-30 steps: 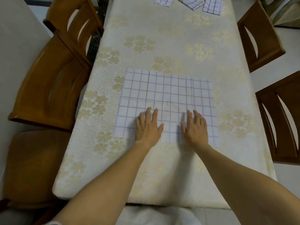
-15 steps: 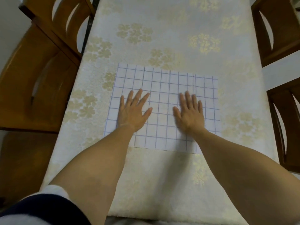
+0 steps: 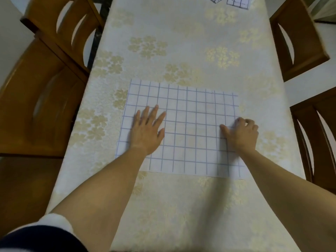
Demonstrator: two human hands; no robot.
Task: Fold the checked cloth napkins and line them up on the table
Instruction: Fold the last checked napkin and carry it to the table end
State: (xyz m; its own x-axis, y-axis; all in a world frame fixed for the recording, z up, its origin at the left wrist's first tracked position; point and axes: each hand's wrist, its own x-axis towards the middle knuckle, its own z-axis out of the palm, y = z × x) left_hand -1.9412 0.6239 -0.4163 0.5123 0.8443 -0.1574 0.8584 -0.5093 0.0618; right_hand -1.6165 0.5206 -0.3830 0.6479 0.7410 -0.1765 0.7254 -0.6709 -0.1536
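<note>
Fingers of the left hand (image 3: 148,130) are lying straight and spread on the white blue-checked cloth napkin (image 3: 190,115) lying flat on the cream floral-covered table (image 3: 163,37), while the right hand (image 3: 241,133) is pinching its right edge with curled fingers, and folded checked napkins (image 3: 237,1) are sitting at the far end.

A cream tablecloth (image 3: 181,42) with pale gold flower clusters fills the middle of the view. Four wooden chairs flank it: one at 9 o'clock (image 3: 36,110), one at 11 (image 3: 60,24), one at 1 (image 3: 298,42) and one at 3 (image 3: 318,133). Pale floor (image 3: 301,90) shows between the right-hand pair.
</note>
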